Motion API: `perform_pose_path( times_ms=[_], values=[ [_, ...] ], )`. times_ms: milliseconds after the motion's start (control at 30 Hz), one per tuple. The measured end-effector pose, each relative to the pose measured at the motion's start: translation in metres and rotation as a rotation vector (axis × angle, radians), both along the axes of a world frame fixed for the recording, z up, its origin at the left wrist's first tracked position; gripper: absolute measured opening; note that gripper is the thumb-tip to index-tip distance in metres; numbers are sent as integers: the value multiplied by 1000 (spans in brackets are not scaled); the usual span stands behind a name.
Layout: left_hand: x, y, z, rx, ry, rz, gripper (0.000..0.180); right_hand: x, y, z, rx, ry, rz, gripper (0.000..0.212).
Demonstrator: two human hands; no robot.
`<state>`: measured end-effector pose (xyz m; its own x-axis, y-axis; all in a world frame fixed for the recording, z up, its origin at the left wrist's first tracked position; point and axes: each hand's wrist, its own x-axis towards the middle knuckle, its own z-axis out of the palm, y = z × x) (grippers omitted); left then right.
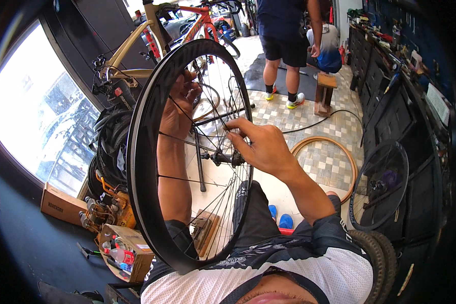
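Observation:
A black deep-rim bicycle wheel (146, 126) stands upright in front of me, with thin dark spokes running to its black hub (221, 157). My right hand (261, 147) is on the wheel's right side, thumb and forefinger pinched on a spoke just above the hub. Through the spokes I see my left hand (179, 104) near the upper rim. Its fingers are curled together by the spokes, and whatever they grip is too small to make out. Part of that hand is behind the rim.
A gold bike frame (129, 53) stands beyond the wheel. Two people are farther off, near a wooden stool (326, 91). Tan tyre hoops (350, 167) and another wheel (357, 202) lie right, beside a long dark workbench (390, 96). A cardboard box (142, 261) with bottles sits lower left.

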<state>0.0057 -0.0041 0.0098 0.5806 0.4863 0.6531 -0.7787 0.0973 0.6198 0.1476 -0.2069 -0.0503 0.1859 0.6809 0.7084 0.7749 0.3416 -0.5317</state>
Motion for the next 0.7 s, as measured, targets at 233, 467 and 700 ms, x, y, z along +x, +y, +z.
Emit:
perform_pose_path(
  times_ms=[233, 467, 700],
  values=[
    [4, -7, 4, 2, 26, 38, 29, 0, 17, 7, -48, -36, -12, 24],
    [7, -9, 5, 24, 23, 39, 28, -2, 22, 9, -9, 11, 29, 23],
    [7, -10, 6, 10, 22, 42, 27, -7, 31, 5, 6, 308, 270, 27]
  ],
)
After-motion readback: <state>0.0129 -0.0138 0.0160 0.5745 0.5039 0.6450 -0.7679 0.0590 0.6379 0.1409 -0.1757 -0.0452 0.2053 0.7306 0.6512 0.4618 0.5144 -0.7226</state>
